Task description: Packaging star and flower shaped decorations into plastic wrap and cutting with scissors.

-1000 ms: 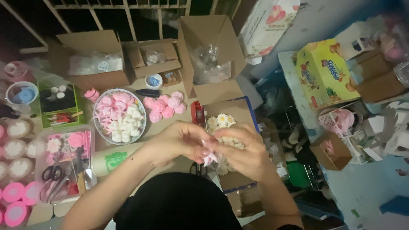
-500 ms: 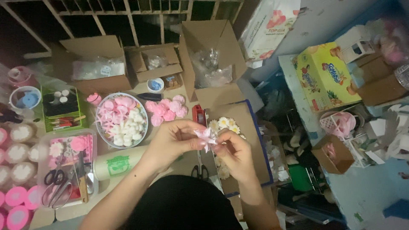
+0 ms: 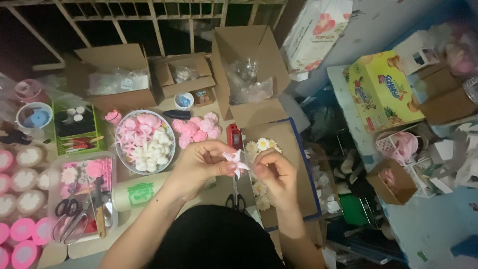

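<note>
I hold a small pink flower [image 3: 235,160] at centre frame.
Left hand [image 3: 201,164] pinches it; right hand [image 3: 273,172] pinches a clear wrap beside it, with a bowl [image 3: 122,149] of pink and white pieces at left and scissors [image 3: 236,198] below.

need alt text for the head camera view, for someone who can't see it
Seen from above, a person's left hand and right hand pinch a small pale pink flower-shaped piece between them. Beneath lie a round bowl of pink and white flower pieces, open cardboard boxes and black-handled scissors.

Single head-worn view, steeply downward, close above the cluttered worktable [image 3: 219,192].
</note>
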